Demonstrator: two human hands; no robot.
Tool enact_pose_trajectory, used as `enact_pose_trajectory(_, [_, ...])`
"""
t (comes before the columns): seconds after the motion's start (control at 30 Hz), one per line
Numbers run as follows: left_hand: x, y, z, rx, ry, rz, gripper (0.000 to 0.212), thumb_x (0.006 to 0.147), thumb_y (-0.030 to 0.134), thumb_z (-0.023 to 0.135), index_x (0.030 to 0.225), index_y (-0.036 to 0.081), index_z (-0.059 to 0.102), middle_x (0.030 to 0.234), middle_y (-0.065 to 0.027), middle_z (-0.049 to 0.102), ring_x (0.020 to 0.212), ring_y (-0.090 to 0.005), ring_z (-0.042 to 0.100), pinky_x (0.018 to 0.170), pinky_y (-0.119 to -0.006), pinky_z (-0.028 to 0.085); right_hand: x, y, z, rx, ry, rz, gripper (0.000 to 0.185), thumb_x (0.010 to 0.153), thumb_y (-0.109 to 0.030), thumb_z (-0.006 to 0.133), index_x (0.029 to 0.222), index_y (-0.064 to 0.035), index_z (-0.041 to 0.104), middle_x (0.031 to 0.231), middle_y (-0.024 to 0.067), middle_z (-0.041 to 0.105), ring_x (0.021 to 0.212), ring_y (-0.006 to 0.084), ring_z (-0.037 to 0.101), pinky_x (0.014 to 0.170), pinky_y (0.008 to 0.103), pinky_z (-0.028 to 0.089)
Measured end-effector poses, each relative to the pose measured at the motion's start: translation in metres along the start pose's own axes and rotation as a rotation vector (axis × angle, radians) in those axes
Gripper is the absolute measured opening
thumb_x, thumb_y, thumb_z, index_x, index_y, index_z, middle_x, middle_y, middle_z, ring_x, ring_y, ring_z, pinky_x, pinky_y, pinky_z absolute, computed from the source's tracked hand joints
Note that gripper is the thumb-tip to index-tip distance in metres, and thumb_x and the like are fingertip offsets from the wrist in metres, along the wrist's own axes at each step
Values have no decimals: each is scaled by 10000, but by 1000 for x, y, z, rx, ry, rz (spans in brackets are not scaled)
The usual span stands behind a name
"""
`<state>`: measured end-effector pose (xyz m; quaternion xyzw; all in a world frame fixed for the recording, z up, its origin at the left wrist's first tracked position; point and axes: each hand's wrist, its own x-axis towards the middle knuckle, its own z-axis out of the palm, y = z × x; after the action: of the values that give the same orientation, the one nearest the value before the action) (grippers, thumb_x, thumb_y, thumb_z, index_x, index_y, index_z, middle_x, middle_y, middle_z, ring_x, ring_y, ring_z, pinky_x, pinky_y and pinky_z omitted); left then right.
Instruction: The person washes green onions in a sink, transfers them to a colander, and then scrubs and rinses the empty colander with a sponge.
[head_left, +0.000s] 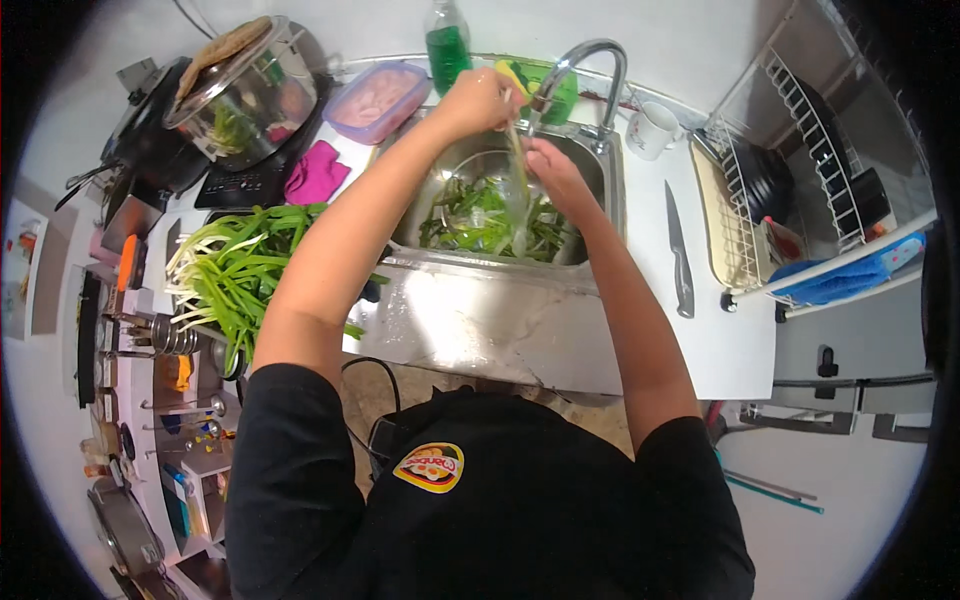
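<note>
My left hand (487, 97) is raised over the steel sink (609, 172), its fingers closed on the pale end of a spring onion (517, 161). The stalk hangs down beside the running tap (589, 52). Close to that stalk, under the spout, is my right hand (553, 171); its fingers are bent, and whether they grip the stalk is hard to see. Wet green leaves (480, 217) lie in the sink basin below both hands. By my left arm, a large bunch of spring onions (240, 277) lies with its white ends pointing left.
A knife (679, 251) lies on the counter right of the sink, near a white mug (652, 131) and a wire dish rack (735, 195). Behind left stand a plastic tub (375, 101), a bottle of green liquid (448, 52) and a steel pot (247, 97). A magenta cloth (316, 174) lies nearby.
</note>
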<state>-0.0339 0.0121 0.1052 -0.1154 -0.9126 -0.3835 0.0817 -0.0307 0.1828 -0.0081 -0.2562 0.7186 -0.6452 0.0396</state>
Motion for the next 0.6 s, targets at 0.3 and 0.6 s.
enact_pose_trajectory(0.3, [-53,-42,-42,-992,203,-287,217,785,108,612,979,12,591,842,-62,614,709,-95,594,630,-216,516,20,-3,25,82,-229,83,204,862,-155,477,915,-1,600,746,40,573,659,109,519,665,247,440])
enact_pose_trajectory(0.6, [-77,-71,72,-1001,-84,-449,282,837,144,555,1092,24,546,827,-6,582,668,-70,536,658,-215,498,-28,17,-48,-709,136,-169,213,736,-172,602,899,-34,612,934,157,583,932,302,523,818,377,403])
